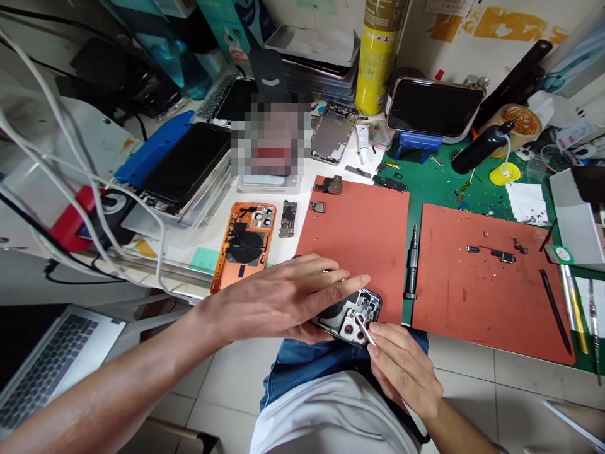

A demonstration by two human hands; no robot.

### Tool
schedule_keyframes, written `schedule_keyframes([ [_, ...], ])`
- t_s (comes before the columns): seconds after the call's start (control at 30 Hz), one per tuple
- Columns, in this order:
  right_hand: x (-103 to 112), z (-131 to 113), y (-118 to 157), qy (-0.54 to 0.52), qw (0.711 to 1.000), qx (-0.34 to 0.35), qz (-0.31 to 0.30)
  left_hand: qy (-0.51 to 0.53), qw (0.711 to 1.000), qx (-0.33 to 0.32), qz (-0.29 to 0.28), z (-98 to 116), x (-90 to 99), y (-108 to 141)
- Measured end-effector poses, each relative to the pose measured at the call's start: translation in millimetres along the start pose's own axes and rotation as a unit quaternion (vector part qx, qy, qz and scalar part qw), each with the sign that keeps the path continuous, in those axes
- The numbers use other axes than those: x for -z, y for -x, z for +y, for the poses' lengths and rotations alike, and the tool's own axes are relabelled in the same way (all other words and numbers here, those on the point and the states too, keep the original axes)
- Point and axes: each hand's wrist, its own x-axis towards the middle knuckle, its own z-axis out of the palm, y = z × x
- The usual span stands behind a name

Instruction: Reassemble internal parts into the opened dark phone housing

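Note:
A dark phone housing point(348, 325) with its inside facing up lies at the front edge of the left orange-red mat point(352, 227). My left hand point(295, 296) is wrapped over its left part, with the fingers across its top. My right hand point(406, 369) pinches a thin white stick-like tool point(367, 332), whose tip touches the camera area of the housing. Left of the mat are an orange phone housing point(243, 252) and a small circuit board point(287, 219). Two small camera-like parts sit at the mat's upper left corner.
A screwdriver point(413, 261) lies between the mats. The right mat point(472, 302) bears small parts and a black stick. Behind stand a phone on a blue stand point(416, 146), a yellow can point(377, 60) and a black bottle point(479, 148). White cables point(97, 208) hang at left.

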Motion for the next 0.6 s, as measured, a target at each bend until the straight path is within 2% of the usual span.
schedule_keyframes([
  [0.6, -5, 9, 16, 0.007, 1.000, 0.025, 0.001, -0.038, 0.999, -0.004, -0.009, 2, 3.2, -5],
])
